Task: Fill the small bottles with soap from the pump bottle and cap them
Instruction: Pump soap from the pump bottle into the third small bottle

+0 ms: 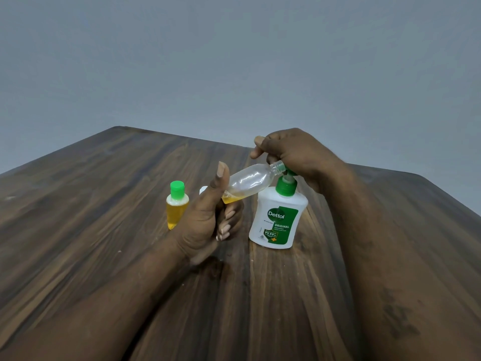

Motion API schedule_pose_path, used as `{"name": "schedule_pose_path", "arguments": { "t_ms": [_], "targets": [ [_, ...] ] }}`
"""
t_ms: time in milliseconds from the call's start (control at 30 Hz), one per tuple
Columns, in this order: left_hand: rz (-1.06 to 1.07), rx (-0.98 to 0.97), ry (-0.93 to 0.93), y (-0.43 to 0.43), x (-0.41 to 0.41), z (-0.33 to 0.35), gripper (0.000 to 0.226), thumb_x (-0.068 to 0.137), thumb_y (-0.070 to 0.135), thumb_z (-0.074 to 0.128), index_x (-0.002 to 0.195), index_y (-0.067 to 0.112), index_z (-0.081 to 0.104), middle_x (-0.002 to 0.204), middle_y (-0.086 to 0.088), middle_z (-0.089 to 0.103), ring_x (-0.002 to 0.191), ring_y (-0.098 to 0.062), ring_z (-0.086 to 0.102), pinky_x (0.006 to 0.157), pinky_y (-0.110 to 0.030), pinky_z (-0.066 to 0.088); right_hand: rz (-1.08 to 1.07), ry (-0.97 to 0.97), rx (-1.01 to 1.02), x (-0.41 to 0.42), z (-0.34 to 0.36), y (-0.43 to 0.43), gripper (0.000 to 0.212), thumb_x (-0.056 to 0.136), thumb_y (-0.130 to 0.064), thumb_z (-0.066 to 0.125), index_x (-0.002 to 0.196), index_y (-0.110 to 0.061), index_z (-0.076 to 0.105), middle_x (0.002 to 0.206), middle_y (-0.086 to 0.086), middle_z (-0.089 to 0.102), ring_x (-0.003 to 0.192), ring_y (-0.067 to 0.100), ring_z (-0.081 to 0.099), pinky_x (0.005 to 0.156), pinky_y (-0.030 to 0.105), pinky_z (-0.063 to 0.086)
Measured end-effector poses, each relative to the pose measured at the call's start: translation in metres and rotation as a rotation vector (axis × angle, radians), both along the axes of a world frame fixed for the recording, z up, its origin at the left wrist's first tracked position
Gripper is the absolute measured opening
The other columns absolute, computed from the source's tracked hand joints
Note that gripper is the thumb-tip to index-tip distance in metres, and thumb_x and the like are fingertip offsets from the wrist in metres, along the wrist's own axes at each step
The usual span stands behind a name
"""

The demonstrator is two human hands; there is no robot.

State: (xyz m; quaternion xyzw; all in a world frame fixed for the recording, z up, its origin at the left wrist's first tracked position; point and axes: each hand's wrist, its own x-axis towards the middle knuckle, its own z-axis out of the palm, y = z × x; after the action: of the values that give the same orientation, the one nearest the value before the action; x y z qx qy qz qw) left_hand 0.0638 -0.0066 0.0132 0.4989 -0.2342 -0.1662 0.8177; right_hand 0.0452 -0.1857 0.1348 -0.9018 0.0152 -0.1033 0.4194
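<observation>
Plain grey-blue wall (234, 61) at the back, dark wood-grain worktop (91, 217) filling the lower half, and that's pretty much the whole setting from the head cam.

Left hand (208, 222) has its grip wrapped around the bottom end of a small clear bottle (247, 182), thumb sticking up and fingers curled underneath. The bottle is off the worktop and tilted over, open neck pointing up and right so it sits right at the spout of the pump bottle (277, 222). Only a little yellow soap (230, 199) is pooled down at the low end by the fingers; the rest looks clear.

The pump bottle is the white Dettol one with the green label, standing upright near the middle of the worktop. Right hand (294, 155) comes over from above, its grip curled down on the green pump head (286, 185) and covering most of the top.

Off to the left stands a second small bottle (177, 207), upright, full of yellow soap, with its green cap (177, 190) on. Something small and white (203, 190) peeks out behind the left thumb, can't tell what.
</observation>
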Motion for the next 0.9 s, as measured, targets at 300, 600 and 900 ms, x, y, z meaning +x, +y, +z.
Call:
{"name": "schedule_pose_path", "arguments": {
  "t_ms": [300, 600, 900],
  "targets": [
    [-0.032, -0.031, 0.008, 0.001, 0.003, -0.005, 0.042, 0.094, 0.046, 0.046, 0.070, 0.013, 0.038, 0.046, 0.007, 0.042, 0.037, -0.006, 0.038, 0.040, -0.019, 0.034, -0.050, 0.142, 0.152, -0.001, -0.012, 0.004, 0.036, 0.101, -0.032, 0.065, 0.075, -0.012, 0.080, 0.110, 0.020, 0.075, 0.086, 0.027, 0.062, 0.084, 0.045, 0.053],
    [-0.022, 0.004, -0.033, 0.001, 0.005, -0.005, 0.051, 0.094, 0.057, 0.052, 0.068, 0.015, 0.037, 0.048, 0.001, 0.032, 0.038, -0.013, 0.028, 0.041, -0.023, 0.028, 0.008, 0.001, 0.056, -0.001, -0.002, 0.003, 0.031, 0.105, -0.036, 0.059, 0.091, -0.017, 0.079, 0.084, 0.005, 0.068, 0.076, 0.019, 0.059, 0.072, 0.034, 0.050],
    [-0.030, -0.004, -0.030, 0.002, -0.003, 0.000, 0.052, 0.091, 0.059, 0.055, 0.068, 0.015, 0.039, 0.046, 0.004, 0.036, 0.037, -0.010, 0.032, 0.040, -0.022, 0.030, -0.021, 0.083, 0.117, 0.002, -0.010, 0.000, 0.033, 0.101, -0.035, 0.064, 0.080, -0.016, 0.081, 0.100, 0.017, 0.076, 0.083, 0.025, 0.062, 0.082, 0.043, 0.052]
  ]
}}
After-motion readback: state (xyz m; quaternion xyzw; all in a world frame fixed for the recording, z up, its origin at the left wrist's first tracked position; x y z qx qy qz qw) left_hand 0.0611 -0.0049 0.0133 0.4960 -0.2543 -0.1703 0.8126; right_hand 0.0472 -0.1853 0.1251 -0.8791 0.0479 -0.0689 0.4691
